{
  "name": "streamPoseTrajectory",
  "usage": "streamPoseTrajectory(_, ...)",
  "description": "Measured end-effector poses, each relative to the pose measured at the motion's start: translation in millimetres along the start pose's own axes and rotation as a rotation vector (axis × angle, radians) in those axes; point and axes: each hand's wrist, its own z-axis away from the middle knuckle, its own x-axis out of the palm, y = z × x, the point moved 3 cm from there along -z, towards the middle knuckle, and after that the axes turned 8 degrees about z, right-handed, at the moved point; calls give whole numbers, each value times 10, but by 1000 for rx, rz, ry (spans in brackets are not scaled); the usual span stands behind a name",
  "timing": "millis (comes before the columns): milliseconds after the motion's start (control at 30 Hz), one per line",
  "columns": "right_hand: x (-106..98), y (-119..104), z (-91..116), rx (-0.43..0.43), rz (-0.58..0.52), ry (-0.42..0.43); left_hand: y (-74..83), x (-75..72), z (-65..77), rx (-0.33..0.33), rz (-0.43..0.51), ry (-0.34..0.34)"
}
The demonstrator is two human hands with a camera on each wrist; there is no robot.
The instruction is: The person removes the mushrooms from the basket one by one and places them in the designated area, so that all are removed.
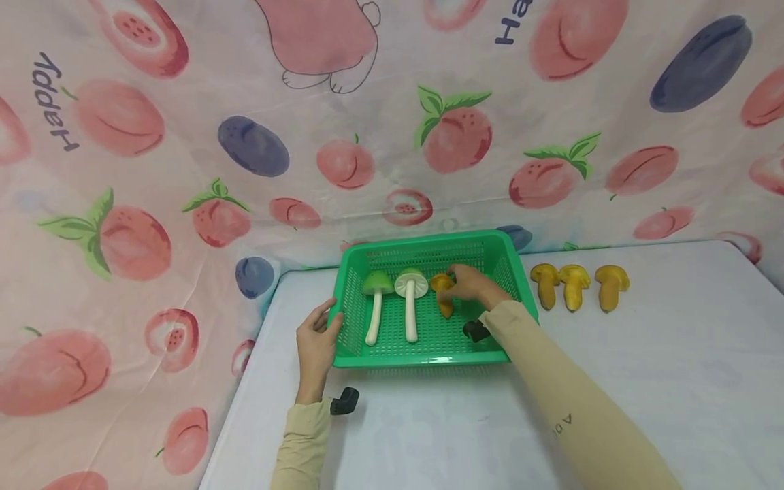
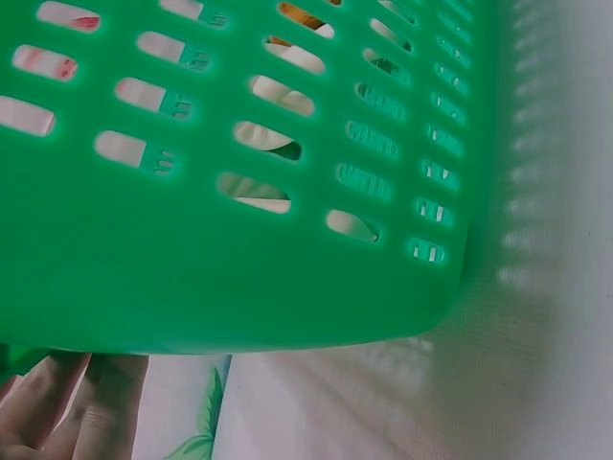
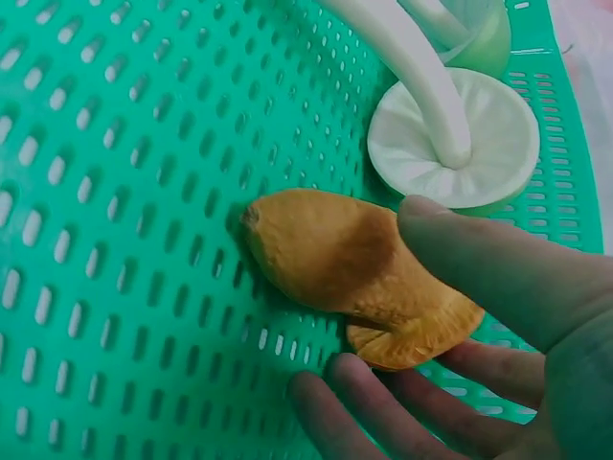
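A green plastic basket [image 1: 422,361] stands on the table. Inside lie two toy mushrooms with green caps and long white stems, the left mushroom [image 1: 373,313] and the middle mushroom [image 1: 411,313]. To their right is a yellow toy mushroom [image 3: 321,249], lying on the basket's perforated floor. My right hand [image 1: 468,282] pinches it near the cap, thumb over the top and fingers around the cap side. At the basket's left rim, my left hand [image 1: 317,344] rests with fingers extended and thumb touching the rim. In the left wrist view only some fingers [image 2: 105,407] show beyond the basket wall.
Three more yellow mushrooms, a left one [image 1: 545,286], a middle one [image 1: 574,287] and a right one [image 1: 611,287], lie on the white table [image 1: 649,361] right of the basket. A fruit-print cloth [image 1: 380,122] hangs behind the basket and along the left side.
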Motion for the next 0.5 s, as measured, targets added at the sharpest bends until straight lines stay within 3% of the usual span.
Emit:
streamPoseTrajectory(267,34,23,-26,17,-55,-41,10,0,-5,18,0,2)
streamPoseTrajectory(500,75,36,-50,20,-54,-26,14,2,10,28,8,1)
